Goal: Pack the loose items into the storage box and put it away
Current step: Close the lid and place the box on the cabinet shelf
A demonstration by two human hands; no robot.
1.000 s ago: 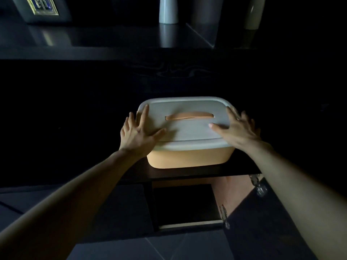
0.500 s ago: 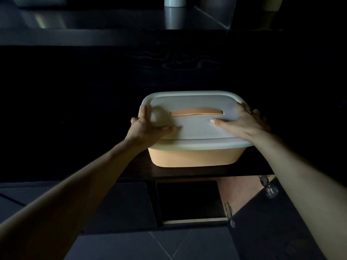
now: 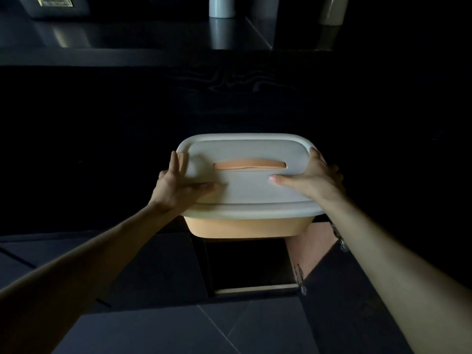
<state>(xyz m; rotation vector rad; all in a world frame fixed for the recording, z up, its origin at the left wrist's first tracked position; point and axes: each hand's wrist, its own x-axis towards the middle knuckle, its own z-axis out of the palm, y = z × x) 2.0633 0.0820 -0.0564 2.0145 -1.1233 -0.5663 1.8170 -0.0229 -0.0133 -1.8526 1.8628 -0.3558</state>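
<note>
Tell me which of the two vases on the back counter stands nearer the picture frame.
The bluish-white vase, left of the cream vase; the frame sits far left.

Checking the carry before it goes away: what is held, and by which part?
The storage box, lid on: left hand at the lid's left edge, right hand at its right edge, thumbs on top.

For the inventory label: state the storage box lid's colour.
The lid is white; head view.

Both arms stretched forward, left grip (image 3: pixel 176 186) and right grip (image 3: pixel 311 178) clasping (thumbs flat, fingers curled)
</note>
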